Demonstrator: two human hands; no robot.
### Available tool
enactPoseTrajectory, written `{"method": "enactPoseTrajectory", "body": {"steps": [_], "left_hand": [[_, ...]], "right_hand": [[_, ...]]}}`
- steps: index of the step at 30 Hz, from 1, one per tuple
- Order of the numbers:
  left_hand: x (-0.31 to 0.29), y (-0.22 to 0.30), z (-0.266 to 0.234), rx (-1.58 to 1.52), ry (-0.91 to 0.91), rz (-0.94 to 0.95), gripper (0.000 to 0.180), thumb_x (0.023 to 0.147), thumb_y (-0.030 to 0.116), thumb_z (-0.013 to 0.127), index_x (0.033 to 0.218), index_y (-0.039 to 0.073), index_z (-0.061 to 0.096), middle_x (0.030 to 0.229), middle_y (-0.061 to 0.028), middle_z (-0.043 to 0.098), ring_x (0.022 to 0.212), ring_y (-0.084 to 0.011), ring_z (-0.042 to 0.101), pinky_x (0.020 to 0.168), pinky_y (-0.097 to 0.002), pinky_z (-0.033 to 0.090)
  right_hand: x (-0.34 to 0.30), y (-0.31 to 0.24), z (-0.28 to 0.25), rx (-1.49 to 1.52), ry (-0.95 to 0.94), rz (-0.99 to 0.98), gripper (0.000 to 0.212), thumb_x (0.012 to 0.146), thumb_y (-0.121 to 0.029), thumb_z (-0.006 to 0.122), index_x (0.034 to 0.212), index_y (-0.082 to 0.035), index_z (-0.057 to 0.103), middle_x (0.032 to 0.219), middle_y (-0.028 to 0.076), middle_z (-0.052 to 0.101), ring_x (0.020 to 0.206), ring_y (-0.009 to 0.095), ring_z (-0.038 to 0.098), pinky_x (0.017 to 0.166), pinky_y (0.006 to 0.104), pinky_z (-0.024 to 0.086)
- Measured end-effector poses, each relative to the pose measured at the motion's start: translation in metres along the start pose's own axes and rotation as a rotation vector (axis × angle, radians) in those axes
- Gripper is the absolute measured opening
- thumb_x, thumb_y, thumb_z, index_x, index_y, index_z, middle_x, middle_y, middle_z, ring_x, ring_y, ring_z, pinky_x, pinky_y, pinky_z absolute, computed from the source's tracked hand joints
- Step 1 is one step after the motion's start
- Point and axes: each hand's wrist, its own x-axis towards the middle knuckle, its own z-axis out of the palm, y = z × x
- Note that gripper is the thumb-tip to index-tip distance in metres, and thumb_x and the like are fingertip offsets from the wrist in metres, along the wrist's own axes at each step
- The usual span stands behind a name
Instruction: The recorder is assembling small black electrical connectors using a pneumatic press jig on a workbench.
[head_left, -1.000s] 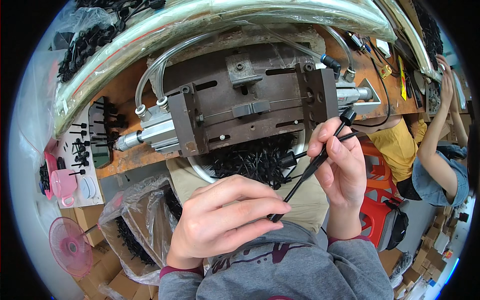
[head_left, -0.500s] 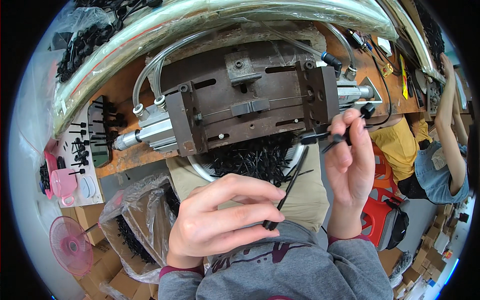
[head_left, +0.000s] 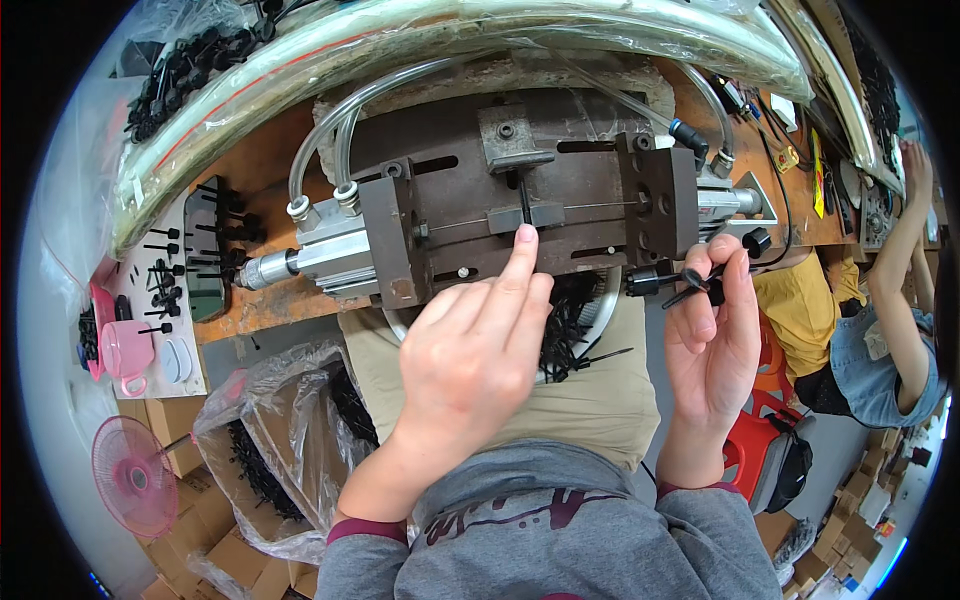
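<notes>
One slim black rod (head_left: 525, 198) stands in the gap between two small grey blocks (head_left: 548, 214) at the middle of the brown metal fixture (head_left: 450, 192), below its raised metal bracket (head_left: 512, 135). From my remote seat I see the left hand (head_left: 468, 350) with its index finger stretched out, the tip touching the rod's near end; its other fingers bend loosely, and with the thumb hidden I cannot tell whether they grip anything. I have the right hand (head_left: 712, 360) near the fixture's right end, its fingers pinched narrowly around several black knobbed pieces (head_left: 645, 282). Beneath the fixture, more black pieces lie heaped in a white-rimmed container (head_left: 607, 312). The fixture sits on a wooden counter (head_left: 270, 160), with a pink mug (head_left: 127, 352) off to the left.
</notes>
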Motion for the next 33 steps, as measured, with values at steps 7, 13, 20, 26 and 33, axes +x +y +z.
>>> {"method": "enactPoseTrajectory", "body": {"steps": [7,13,20,26,33], "left_hand": [[0.010,-0.001,-0.005,0.039,-0.083,0.001,0.029,0.065,0.010,0.080,0.091,0.003,0.070,0.117,-0.0104,0.069,0.062,-0.0160,0.062,0.058,-0.0276,0.047],[0.010,0.000,-0.006,0.032,-0.095,-0.038,0.027,0.065,0.012,0.081,0.089,0.006,0.070,0.117,-0.0070,0.069,0.054,-0.0153,0.056,0.053,-0.0257,0.043],[0.013,0.000,-0.009,0.029,-0.117,-0.051,0.028,0.065,0.013,0.081,0.090,0.007,0.070,0.118,-0.0047,0.069,0.053,-0.0163,0.054,0.052,-0.0263,0.043],[0.010,0.004,-0.017,-0.458,-0.074,-0.158,0.045,0.067,0.006,0.082,0.110,0.003,0.068,0.119,-0.0099,0.068,0.073,-0.0161,0.066,0.062,-0.0258,0.052],[0.004,0.013,-0.043,-0.946,-0.152,-0.358,0.039,0.065,-0.002,0.083,0.102,-0.002,0.073,0.094,-0.0150,0.072,0.085,-0.0211,0.070,0.067,-0.0267,0.054]], "right_hand": [[-0.001,0.002,0.004,-0.037,0.017,0.026,0.024,0.105,-0.024,0.044,0.107,-0.003,0.055,0.096,0.015,0.066,0.055,0.011,0.055,0.047,0.0200,0.045],[-0.002,0.001,0.004,0.007,-0.024,0.043,0.024,0.105,-0.023,0.044,0.108,-0.002,0.055,0.095,0.016,0.066,0.055,0.011,0.055,0.047,0.0205,0.045],[-0.006,0.002,0.007,0.043,-0.067,0.114,0.025,0.105,-0.022,0.043,0.108,0.000,0.055,0.095,0.017,0.066,0.055,0.011,0.057,0.047,0.0207,0.045],[-0.009,0.003,0.008,0.038,-0.088,0.174,0.025,0.104,-0.022,0.045,0.107,0.000,0.055,0.094,0.017,0.066,0.055,0.012,0.058,0.047,0.0214,0.045],[-0.016,0.014,0.015,0.027,-0.155,0.281,0.024,0.103,-0.021,0.046,0.107,0.000,0.055,0.094,0.018,0.066,0.053,0.014,0.056,0.049,0.0242,0.046]]}}
